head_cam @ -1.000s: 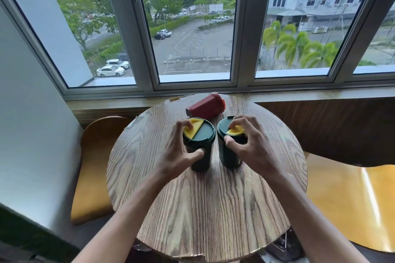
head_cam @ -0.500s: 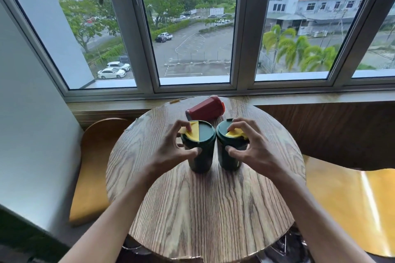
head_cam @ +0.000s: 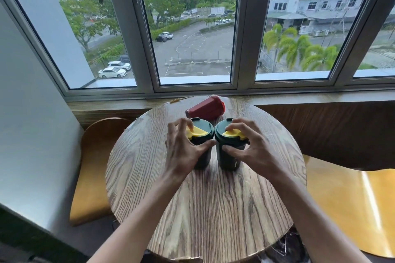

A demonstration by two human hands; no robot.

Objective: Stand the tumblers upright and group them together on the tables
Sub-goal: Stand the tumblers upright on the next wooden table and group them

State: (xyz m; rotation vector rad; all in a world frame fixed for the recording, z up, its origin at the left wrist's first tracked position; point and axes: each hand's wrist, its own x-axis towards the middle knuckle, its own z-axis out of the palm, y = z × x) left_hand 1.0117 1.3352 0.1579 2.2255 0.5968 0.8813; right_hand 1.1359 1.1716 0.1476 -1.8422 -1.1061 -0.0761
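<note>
Three tumblers on the round worktop (head_cam: 213,209). Two green tumblers stand upright at centre, nearly touching: left hand (head_cam: 183,151) grips the left one (head_cam: 202,145), right hand (head_cam: 250,149) the right one (head_cam: 229,153). One red tumbler (head_cam: 206,109) lies on its side just behind them.

two dark green tumblers (head_cam: 202,153) (head_cam: 229,156) are seen, each topped by a dark green lid (head_cam: 204,127) on which a yellow flap (head_cam: 197,133) is set. a dark red tumbler (head_cam: 205,108) with a brighter red cap (head_cam: 223,105) is shown behind them. the round table (head_cam: 203,209) is marked by a brown and pale wood grain in wavy streaks. the chairs (head_cam: 92,177) (head_cam: 352,209) are coloured honey yellow to brown. the window frames (head_cam: 243,28) are painted pale grey.
</note>
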